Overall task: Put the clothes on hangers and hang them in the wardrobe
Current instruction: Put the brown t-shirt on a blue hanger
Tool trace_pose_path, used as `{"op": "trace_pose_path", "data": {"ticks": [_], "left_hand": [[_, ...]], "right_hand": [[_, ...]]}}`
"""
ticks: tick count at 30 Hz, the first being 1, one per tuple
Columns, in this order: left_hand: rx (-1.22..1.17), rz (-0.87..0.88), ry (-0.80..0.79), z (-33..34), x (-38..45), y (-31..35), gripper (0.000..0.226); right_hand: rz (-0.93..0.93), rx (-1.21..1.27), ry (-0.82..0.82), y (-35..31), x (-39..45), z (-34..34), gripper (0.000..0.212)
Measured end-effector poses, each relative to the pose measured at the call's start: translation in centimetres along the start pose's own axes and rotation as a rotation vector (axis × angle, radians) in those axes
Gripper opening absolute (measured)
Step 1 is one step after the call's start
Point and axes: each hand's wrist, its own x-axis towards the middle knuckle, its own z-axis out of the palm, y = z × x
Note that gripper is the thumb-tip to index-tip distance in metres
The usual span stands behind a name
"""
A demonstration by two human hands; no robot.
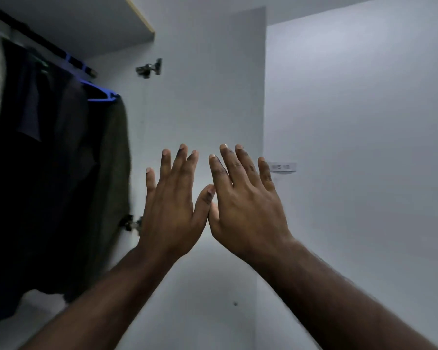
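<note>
1. White panels are filling most of the frame: an open wardrobe door (205, 97) at centre, a wall (364, 109) at right, and a shelf (86, 24) across the upper left.
2. Both hands are being held up at frame centre, backs to the camera, in front of the door; whether they are touching it cannot be told.
3. Nothing is being gripped: the left hand (171, 210) and the right hand (248, 208) are being held flat with fingers straight and spread, thumbs meeting between them.
4. Clothes (43, 160) are being carried by a dark rail (36, 36) running from the upper left corner down towards centre left.
5. The nearest garment, an olive one (111, 178), is being held on a blue hanger (101, 94) just left of the door's hinges (149, 68).
6. The deciding relation: the hung clothes are lying left of both hands, and the left hand is nearer to them; the rail's long axis is slanting from upper left to lower right in the frame.
7. No loose garment or spare hanger is being shown, so the remaining share of the task cannot be judged.
8. A small label (282, 167) is being seen on the wall just right of the right hand; its writing is too blurred to be read.
</note>
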Motion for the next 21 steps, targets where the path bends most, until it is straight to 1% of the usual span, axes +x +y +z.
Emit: {"op": "trace_pose_path", "data": {"ticks": [8,14,21], "left_hand": [[-0.188,0.054,-0.132,4.8,-1.2,17.2,0.073],[-0.382,0.119,-0.162,7.5,-2.8,29.2,0.079],[-0.636,0.25,-0.177,11.5,-4.5,41.6,0.071]], "right_hand": [[0.089,-0.215,-0.119,12.1,-7.8,-10.2,0.067],[0.16,-0.38,-0.179,19.1,-13.4,-18.4,0.067],[0.298,-0.603,-0.281,25.7,-19.6,-26.2,0.071]]}}
